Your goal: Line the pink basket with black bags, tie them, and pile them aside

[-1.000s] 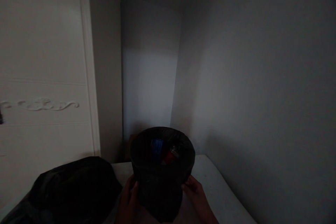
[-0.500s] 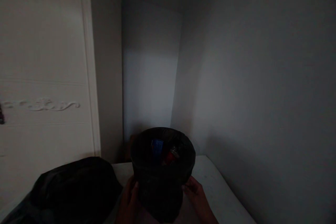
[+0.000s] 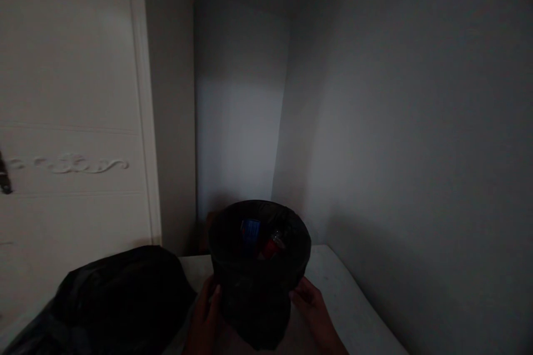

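Lots of dark, so fine detail's hard to read. Nearest on L: big blk plastic bag (image 3: 125, 294), slumped on/by the white surface (image 3: 347, 288), near L hand but on its outer side. Just past the bin, mostly blocked by it: brownish thing (image 3: 205, 236), ID unclear. Further back: white panel door (image 3: 83, 66) w/ scroll trim & dark handle (image 3: 5, 180) at far L; grey wall (image 3: 395, 122) runs along R side.

Blk-lined bin (image 3: 256, 294) sits btwn the hands, mouth up & tipped twd the viewer; inside, blue pkg (image 3: 250, 231) on L, red item (image 3: 271, 247) w/ shiny top on R. Can't tell if base touches the surface.

Hands well apart, one per side: L hand (image 3: 204, 308) & R hand (image 3: 308, 298) both clamped on the bin below its rim, fingers part-curled.
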The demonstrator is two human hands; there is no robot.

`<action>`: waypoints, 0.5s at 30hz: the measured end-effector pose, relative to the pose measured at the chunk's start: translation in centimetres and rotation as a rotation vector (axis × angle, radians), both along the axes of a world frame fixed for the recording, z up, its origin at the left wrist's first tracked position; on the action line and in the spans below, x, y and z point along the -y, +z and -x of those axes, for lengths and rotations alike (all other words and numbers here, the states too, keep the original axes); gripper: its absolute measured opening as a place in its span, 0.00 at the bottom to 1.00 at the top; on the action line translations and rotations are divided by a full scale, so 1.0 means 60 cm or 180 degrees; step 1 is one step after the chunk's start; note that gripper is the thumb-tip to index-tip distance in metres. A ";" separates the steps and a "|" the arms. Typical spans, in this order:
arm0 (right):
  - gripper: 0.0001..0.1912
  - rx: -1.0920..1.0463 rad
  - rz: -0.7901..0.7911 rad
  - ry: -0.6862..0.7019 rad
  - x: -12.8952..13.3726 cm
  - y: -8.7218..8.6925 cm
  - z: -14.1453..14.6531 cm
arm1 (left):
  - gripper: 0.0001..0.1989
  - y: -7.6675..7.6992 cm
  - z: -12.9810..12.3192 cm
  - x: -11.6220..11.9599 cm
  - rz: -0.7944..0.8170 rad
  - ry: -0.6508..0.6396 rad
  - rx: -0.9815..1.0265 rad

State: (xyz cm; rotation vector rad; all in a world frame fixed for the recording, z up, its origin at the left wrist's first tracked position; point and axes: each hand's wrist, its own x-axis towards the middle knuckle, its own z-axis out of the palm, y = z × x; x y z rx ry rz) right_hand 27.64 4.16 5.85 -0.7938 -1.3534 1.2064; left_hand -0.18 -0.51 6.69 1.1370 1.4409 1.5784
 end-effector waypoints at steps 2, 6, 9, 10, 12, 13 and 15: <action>0.25 -0.0039 -0.0006 0.0025 0.001 0.002 0.001 | 0.33 -0.004 0.001 -0.001 0.0021 0.0048 -0.0013; 0.24 -0.0090 -0.0045 0.0007 -0.003 -0.006 -0.002 | 0.33 -0.011 0.003 -0.001 -0.0057 0.0032 -0.0107; 0.23 -0.0026 -0.0066 -0.0047 -0.008 -0.015 -0.006 | 0.31 -0.010 0.002 0.000 -0.0044 0.0046 -0.0156; 0.23 -0.0003 -0.0074 -0.0051 -0.008 -0.016 -0.006 | 0.31 -0.009 0.001 0.000 -0.0040 0.0081 -0.0164; 0.23 0.0037 -0.0083 -0.0031 -0.007 -0.014 -0.007 | 0.31 -0.005 -0.001 0.002 -0.0030 0.0119 -0.0175; 0.23 0.0045 -0.0082 -0.0018 -0.006 -0.011 -0.007 | 0.31 -0.002 -0.002 0.003 -0.0018 0.0114 -0.0174; 0.22 0.0054 -0.0074 -0.0005 -0.002 -0.005 -0.006 | 0.32 0.004 -0.005 0.006 0.0018 0.0084 -0.0127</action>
